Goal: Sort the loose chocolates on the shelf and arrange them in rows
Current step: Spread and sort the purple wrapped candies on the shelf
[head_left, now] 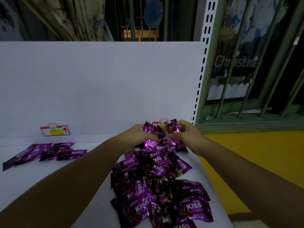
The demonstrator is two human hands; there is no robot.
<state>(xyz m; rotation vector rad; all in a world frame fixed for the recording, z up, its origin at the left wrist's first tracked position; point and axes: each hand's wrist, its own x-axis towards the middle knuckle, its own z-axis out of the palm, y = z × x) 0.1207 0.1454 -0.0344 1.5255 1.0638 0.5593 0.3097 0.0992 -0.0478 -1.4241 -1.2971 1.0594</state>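
Observation:
A big loose heap of purple Choco Kiss chocolates (pixel 158 183) covers the right part of the white shelf (pixel 65 175). At the heap's far end my left hand (pixel 136 137) is closed on several purple wrappers (pixel 153 131). Close beside it my right hand (pixel 185 135) pinches one purple chocolate (pixel 171 127) between thumb and fingers. A smaller group of chocolates (pixel 47 152) lies flat at the left of the shelf, side by side and overlapping.
The white back panel (pixel 98 88) rises behind the shelf. Two red-and-yellow price tags lean on it, one at the left (pixel 55 130), one (pixel 162 122) behind my hands. A slotted upright (pixel 203 68), a green barred window (pixel 256 71) and yellow floor (pixel 256 163) lie to the right.

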